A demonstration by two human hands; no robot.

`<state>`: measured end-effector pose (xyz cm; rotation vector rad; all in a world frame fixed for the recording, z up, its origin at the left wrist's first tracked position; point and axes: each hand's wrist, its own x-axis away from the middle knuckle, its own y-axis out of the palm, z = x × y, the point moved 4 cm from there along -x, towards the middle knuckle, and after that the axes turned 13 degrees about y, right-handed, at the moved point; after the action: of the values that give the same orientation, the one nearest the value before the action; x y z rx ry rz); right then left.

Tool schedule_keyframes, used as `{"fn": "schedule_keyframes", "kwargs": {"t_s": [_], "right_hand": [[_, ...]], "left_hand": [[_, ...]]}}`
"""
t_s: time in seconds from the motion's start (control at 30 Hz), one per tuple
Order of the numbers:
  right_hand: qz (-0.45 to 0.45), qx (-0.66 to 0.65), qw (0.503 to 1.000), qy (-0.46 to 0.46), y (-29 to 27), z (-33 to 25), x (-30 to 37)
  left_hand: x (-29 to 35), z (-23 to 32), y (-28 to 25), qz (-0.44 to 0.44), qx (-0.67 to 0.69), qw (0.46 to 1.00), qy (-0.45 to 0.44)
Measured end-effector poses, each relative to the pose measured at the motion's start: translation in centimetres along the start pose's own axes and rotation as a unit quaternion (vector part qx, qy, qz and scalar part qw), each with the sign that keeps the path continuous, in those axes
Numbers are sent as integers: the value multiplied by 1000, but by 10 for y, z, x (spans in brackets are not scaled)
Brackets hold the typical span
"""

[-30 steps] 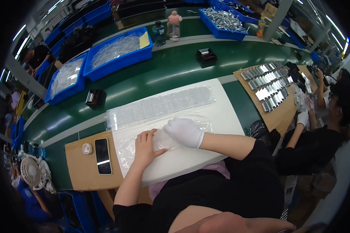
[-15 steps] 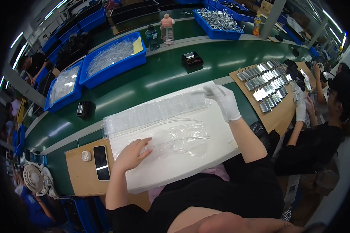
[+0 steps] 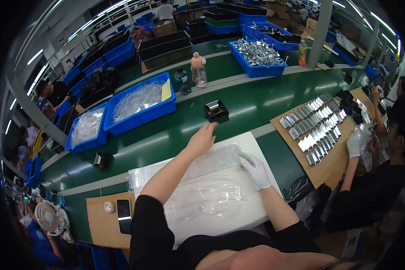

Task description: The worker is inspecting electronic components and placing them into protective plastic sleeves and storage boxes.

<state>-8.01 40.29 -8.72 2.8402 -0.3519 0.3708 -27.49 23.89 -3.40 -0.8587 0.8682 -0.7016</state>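
Observation:
My bare left hand [image 3: 201,140] stretches over the far edge of the white board, fingers extended and holding nothing. Its fingertips are just short of a small black housing with a silver metal part [image 3: 216,110] on the green belt. My right hand [image 3: 255,171], in a white glove, rests at the right end of a row of overlapping clear plastic bags [image 3: 211,160], thumb and fingers slightly apart. Thin clear strips and loose clear film [image 3: 211,191] lie on the white board [image 3: 189,227] nearer to me. My left forearm hides part of the bag row.
Blue bins of clear plastic pieces [image 3: 139,101] stand at the far left; another blue bin [image 3: 258,58] holds metal parts. Silver parts [image 3: 314,126] lie in rows on cardboard at right, beside a co-worker [image 3: 369,184]. A phone [image 3: 124,216] and fan [image 3: 49,217] are at left.
My left hand has moved from the board forward to the housing on the belt. My right hand has lowered slightly at the bags' end. The whole view has shifted.

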Motion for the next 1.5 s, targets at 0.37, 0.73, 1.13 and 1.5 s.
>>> {"fn": "schedule_keyframes", "kwargs": {"t_s": [0.37, 0.73, 1.13, 1.5], "right_hand": [[-8, -60, 998, 6, 12, -9, 2], [46, -85, 994, -41, 39, -43, 13], [-86, -15, 996, 14, 125, -74, 58], [-66, 372, 915, -139, 121, -66, 63]], "left_hand": [[-59, -80, 48, 11, -142, 985, -96], [70, 4, -8, 255, 652, 669, -250], [130, 79, -48, 296, 662, 535, -432], [147, 28, -50, 193, 461, 799, -333]]}}
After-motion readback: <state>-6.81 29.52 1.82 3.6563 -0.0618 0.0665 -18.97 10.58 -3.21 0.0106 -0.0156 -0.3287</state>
